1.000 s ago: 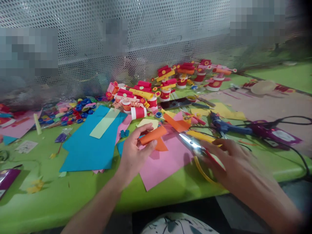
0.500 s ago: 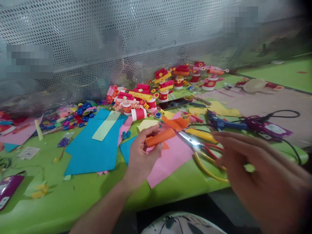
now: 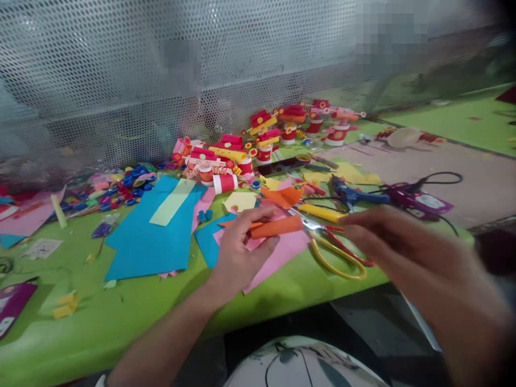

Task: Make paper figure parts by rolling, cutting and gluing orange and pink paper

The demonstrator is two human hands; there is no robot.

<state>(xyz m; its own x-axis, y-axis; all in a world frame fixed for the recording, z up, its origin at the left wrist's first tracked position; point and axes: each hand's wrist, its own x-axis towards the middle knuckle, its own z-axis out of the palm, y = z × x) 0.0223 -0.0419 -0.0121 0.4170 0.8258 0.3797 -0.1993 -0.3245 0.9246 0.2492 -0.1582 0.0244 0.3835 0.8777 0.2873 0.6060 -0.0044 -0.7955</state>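
Note:
An orange paper tube [image 3: 278, 227] is gripped between the thumb and fingers of my left hand [image 3: 244, 250], its free end pointing right. My right hand [image 3: 407, 252] hovers to the right, apart from the tube. Motion blurs its fingers, and whether they hold anything cannot be made out. Below and between the hands lie scissors [image 3: 338, 255] with yellow and red handles. A yellow-handled tool [image 3: 322, 213] rests just behind them. Pink paper [image 3: 278, 263] lies under my left hand, and an orange paper scrap [image 3: 282, 196] is behind the tube.
Blue sheets [image 3: 157, 236] cover the green table [image 3: 133, 322] on the left. Red and yellow paper-and-cup models [image 3: 226, 156] stand along the perforated screen [image 3: 121, 64]. A blue glue gun [image 3: 355, 194] with a cable lies at right. Colourful caps [image 3: 137, 180] are heaped at back left.
My left hand has turned the orange tube to a flatter angle, its free end further right. My right hand has shifted slightly and stays blurred. The whole view has moved a little.

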